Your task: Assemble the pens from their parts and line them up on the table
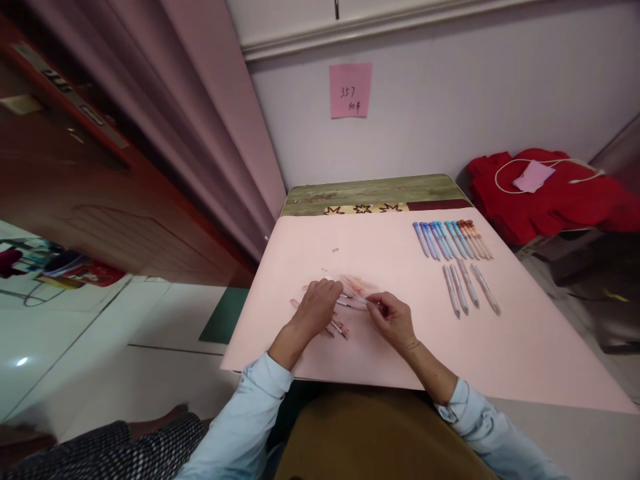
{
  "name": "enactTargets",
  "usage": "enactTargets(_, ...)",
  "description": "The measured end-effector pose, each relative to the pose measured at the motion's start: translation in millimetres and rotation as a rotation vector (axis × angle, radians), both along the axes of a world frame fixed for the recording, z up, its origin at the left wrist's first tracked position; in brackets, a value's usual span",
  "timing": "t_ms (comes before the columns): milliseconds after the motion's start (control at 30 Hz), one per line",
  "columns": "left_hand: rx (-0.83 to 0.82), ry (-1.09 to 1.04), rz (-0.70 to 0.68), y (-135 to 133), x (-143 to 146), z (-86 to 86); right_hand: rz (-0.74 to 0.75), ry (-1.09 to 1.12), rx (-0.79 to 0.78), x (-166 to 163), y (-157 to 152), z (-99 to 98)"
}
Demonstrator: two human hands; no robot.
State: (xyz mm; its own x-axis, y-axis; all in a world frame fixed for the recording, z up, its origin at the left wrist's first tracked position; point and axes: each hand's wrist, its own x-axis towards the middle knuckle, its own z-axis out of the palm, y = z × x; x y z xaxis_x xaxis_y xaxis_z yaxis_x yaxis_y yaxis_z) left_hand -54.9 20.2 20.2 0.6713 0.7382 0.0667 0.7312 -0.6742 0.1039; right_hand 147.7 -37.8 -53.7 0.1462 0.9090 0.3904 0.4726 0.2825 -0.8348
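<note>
Over the pale pink sheet, my left hand (pixel 319 305) has its fingers curled down onto a loose heap of pen parts; what they grip is hidden. My right hand (pixel 393 320) pinches the end of a whitish pen barrel (pixel 357 304), which points toward my left fingers. Beneath and in front of my left hand lie several slim pen pieces (pixel 340 327) with dark and reddish ends. Pinkish clear pieces (pixel 353 285), somewhat blurred, are just beyond both hands. Two tiny bits, one of them a small grey piece (pixel 335 250), rest farther back.
At the right stands a row of blue, turquoise and brown pens (pixel 445 240), with several whitish pens (pixel 465 290) in front. The pink sheet (pixel 500 353) covers most of the table. Red cloth (pixel 550 200) with a white cable lies beyond the right edge. A wooden door (pixel 125 193) is left.
</note>
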Motion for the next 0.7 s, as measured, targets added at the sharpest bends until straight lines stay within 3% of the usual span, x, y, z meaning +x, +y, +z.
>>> enactTargets(267,0.002,-0.009,-0.057,3,6,4.1,0.104,-0.059,0.009,0,0,-0.3)
enactTargets(433,0.005,-0.012,-0.143,2,12,10.6,0.156,-0.216,0.006,-2,-1,-2.1)
enactTargets(567,0.119,-0.093,-0.236,-6,23,23.6,0.077,-0.196,0.049,-3,-3,0.5)
enactTargets(700,0.253,-0.307,-0.114,-10,28,41.1,-0.088,0.037,0.029,-2,-4,0.9)
